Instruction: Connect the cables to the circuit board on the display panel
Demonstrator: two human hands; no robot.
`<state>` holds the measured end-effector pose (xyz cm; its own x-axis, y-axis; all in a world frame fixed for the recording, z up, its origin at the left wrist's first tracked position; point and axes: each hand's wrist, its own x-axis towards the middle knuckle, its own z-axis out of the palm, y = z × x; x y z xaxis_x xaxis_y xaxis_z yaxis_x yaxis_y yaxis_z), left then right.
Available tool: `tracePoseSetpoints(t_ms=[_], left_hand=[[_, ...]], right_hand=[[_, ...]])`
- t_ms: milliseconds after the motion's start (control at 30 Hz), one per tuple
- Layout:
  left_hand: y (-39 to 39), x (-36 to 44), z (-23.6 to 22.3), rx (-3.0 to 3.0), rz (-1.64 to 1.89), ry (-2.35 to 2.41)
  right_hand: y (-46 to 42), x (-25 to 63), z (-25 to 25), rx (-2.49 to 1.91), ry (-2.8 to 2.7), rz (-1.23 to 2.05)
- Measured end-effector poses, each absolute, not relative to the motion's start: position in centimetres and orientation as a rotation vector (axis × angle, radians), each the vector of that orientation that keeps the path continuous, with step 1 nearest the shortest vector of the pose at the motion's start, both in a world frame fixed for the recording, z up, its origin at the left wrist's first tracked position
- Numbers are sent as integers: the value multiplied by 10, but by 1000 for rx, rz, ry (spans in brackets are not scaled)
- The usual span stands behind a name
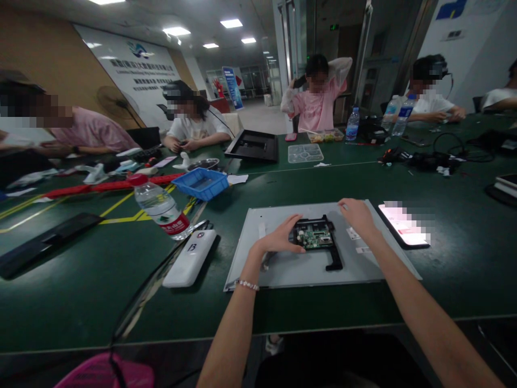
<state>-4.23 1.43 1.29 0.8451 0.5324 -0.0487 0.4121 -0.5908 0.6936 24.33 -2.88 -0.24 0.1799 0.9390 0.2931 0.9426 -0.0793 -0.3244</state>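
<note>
A grey flat metal-backed panel (pixel 278 272), which looks like a display panel, lies on the table before me. On it sits a black plastic bracket (pixel 334 257) around a green circuit board (pixel 317 237). My left hand (pixel 283 237) grips the bracket's left side, with a finger at its far edge and the thumb at its near edge. Above the panel's far right part, my right hand (pixel 357 215) is closed, its fingers bent together. Whatever those fingertips may hold is hidden or too small to name.
A lit phone (pixel 404 226) lies right of the panel. To the left are a white power bank (pixel 191 258) with cables, a water bottle (pixel 161 207) and a blue tray (pixel 202 184). A black housing (pixel 253 146) lies farther back. Several people sit around the table.
</note>
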Motion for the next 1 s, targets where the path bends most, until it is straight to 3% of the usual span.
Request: tracePoseSetpoints(t_ms=[500, 1000], left_hand=[[13, -39, 14, 2278, 235, 690], [13, -40, 10, 2221, 264, 725]], right_hand=[[-17, 159, 12, -1645, -2303, -15], [-13, 160, -3, -1550, -2198, 171]])
